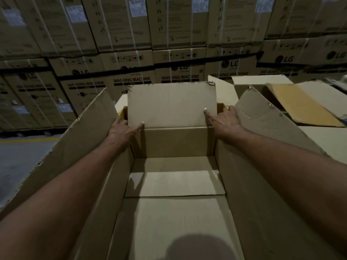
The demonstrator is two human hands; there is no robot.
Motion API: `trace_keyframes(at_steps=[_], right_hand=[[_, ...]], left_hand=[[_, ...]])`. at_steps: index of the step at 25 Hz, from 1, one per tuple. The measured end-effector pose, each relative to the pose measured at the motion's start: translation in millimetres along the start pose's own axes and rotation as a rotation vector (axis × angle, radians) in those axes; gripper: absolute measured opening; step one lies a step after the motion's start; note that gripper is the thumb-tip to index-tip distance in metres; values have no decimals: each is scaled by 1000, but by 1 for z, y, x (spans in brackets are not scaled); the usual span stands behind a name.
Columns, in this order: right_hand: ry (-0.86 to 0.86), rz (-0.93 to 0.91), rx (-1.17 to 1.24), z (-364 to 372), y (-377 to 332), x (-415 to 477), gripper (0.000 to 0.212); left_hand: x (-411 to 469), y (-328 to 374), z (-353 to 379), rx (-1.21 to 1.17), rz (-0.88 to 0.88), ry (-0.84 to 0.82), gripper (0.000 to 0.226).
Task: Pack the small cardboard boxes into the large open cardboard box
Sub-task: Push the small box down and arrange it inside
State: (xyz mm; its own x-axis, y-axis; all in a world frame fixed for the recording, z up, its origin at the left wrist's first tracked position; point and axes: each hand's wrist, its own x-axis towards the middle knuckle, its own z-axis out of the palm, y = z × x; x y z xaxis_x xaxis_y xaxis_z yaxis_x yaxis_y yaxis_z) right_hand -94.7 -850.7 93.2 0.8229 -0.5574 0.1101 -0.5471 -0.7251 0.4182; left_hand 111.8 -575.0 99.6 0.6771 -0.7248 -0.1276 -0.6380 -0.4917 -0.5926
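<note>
2 hands (121, 131) (226, 121) on large box (244, 194) flap (171, 105)

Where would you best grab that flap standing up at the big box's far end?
Probably by its two side edges, low near the fold, one hand from each side. The far flap stands upright with both edges free; the left hand and right hand pinch it there.

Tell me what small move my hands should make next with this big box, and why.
Probably push the far flap back and outward. The left hand and the right hand grip its side edges, it stands upright at the far end of the opening, and the large open cardboard box has nothing in it yet, so folding the flap away should ease loading.
</note>
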Motion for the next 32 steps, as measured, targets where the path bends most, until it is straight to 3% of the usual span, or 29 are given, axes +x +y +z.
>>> trace_keyframes(at_steps=[5,8,11,15,19,22,25,28,32], right_hand=[[-42,-15,-67,8,2,-9,84],[-19,-40,-78,5,-3,-19,89],[86,-74,22,-12,-6,-40,72],[168,-61,103,-54,4,-79,53],[141,33,39,-92,11,-133,31],[103,243,-62,-95,22,-178,40],[62,321,-64,-83,30,-211,45],[53,352,-39,-79,32,-221,45],[102,414,37,-95,38,-224,42]], left_hand=[[-5,12,16,-8,58,-47,110],[-12,8,5,-238,74,-118,114],[-27,2,-20,-581,71,-163,102],[-55,4,-52,-680,96,-88,90],[-98,9,-75,-610,54,69,71],[-134,-8,-68,-339,-136,196,41],[-169,-36,-48,-119,-353,143,39],[-193,-40,-47,-164,-444,182,36],[-205,-45,-57,-349,-475,353,25]])
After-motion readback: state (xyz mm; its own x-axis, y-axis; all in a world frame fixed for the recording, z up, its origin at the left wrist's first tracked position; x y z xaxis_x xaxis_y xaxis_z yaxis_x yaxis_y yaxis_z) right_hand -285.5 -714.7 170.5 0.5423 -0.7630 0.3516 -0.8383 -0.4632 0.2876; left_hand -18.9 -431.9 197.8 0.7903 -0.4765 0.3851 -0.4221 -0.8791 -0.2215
